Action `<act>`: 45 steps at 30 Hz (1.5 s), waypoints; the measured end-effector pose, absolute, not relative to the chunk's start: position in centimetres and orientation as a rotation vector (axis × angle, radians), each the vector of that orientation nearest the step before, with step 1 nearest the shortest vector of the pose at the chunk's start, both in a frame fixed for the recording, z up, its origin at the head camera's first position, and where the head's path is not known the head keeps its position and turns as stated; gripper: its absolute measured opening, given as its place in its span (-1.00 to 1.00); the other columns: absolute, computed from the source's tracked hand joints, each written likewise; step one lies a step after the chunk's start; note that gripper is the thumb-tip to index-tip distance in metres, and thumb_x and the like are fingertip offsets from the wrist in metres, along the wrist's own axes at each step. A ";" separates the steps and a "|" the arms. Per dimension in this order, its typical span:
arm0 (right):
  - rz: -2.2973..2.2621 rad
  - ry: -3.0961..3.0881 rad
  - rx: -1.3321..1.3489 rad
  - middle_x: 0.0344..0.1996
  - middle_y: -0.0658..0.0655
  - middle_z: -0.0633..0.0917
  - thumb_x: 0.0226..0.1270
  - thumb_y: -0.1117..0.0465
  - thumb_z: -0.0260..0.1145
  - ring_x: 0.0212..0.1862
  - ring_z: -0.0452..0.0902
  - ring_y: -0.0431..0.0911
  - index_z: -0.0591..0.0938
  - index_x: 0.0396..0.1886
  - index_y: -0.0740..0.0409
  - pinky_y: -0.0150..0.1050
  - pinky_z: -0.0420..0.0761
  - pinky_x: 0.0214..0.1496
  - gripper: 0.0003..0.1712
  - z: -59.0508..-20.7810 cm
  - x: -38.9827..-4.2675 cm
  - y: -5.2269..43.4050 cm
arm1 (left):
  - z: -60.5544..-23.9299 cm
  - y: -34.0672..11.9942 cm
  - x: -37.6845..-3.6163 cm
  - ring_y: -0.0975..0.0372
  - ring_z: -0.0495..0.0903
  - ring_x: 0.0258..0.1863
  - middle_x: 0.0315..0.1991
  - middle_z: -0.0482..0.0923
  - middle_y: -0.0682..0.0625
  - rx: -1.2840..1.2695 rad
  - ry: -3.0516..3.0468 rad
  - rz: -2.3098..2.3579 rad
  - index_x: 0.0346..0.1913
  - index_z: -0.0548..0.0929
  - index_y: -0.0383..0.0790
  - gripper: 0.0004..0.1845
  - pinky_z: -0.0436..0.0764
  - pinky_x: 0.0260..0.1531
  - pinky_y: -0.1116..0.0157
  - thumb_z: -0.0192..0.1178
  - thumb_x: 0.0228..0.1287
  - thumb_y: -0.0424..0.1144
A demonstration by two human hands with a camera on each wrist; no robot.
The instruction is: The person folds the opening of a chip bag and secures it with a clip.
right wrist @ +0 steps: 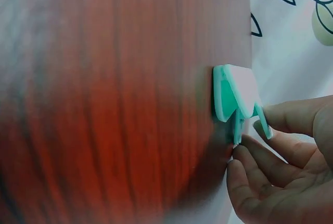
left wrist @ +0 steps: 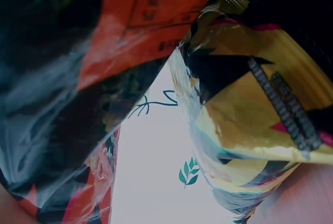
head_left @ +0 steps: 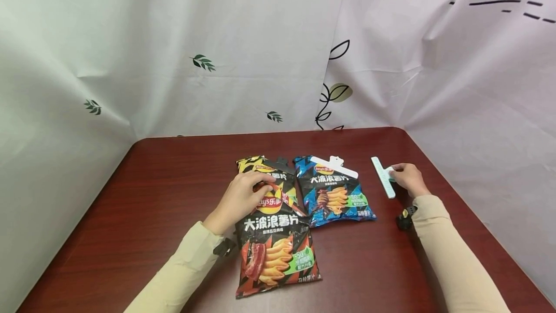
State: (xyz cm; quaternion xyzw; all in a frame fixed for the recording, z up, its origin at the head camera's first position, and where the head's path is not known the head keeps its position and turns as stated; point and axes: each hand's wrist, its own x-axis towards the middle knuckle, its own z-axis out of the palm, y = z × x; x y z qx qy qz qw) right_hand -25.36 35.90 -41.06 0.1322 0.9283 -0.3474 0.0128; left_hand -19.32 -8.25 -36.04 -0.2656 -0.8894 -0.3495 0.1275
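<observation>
My left hand (head_left: 244, 199) pinches the top of a red-and-black chip bag (head_left: 278, 255), whose upper edge is bent up while its lower part lies toward the front of the table. In the left wrist view, the red-and-black bag (left wrist: 119, 47) fills the left side, close beside a yellow bag (left wrist: 250, 109). My right hand (head_left: 409, 179) holds a mint-green bag clip (head_left: 383, 177) by its handle at the right of the table. The right wrist view shows thumb and fingers about the handle of the clip (right wrist: 242, 91), with its long jaws slightly parted.
Behind the red-and-black bag lies the yellow chip bag (head_left: 251, 163) with a black clip (head_left: 280, 165) across its top. A blue chip bag (head_left: 334, 197) with a white clip (head_left: 334, 166) lies right of it. White patterned cloth (head_left: 243, 52) hangs behind the dark red table (head_left: 173, 182).
</observation>
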 end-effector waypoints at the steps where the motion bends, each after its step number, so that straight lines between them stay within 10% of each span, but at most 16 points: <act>1: -1.093 2.893 0.413 0.08 0.55 0.46 0.40 0.23 0.05 -0.04 0.48 0.25 0.38 0.21 0.58 -0.07 0.55 -0.15 -0.47 -41.1 -25.3 35.9 | -36.0 -8.2 -19.3 0.17 0.63 -0.10 -0.15 0.70 0.01 -0.774 -2.589 -1.017 -0.08 0.74 -0.19 -0.80 0.58 -0.16 0.18 0.30 0.23 -0.32; 30: -1.344 2.845 0.337 0.07 0.47 0.50 0.46 0.12 0.10 -0.24 0.49 -0.22 0.47 0.13 0.49 -0.48 0.58 -0.27 -0.50 -40.5 -24.9 36.2 | -36.1 -8.3 -19.4 0.21 0.62 -0.17 -0.22 0.71 0.04 -0.809 -2.557 -0.999 -0.14 0.75 -0.19 -0.84 0.53 -0.24 0.20 0.28 0.24 -0.36; 45: -1.318 2.780 0.420 0.20 0.50 0.41 0.47 -0.07 0.04 0.11 0.50 0.28 0.37 0.27 0.50 0.07 0.52 0.11 -0.29 -39.8 -24.9 35.9 | -36.2 -8.2 -19.5 0.22 0.61 -0.19 -0.25 0.72 0.05 -0.821 -2.561 -0.977 -0.14 0.76 -0.18 -0.84 0.52 -0.21 0.20 0.26 0.25 -0.36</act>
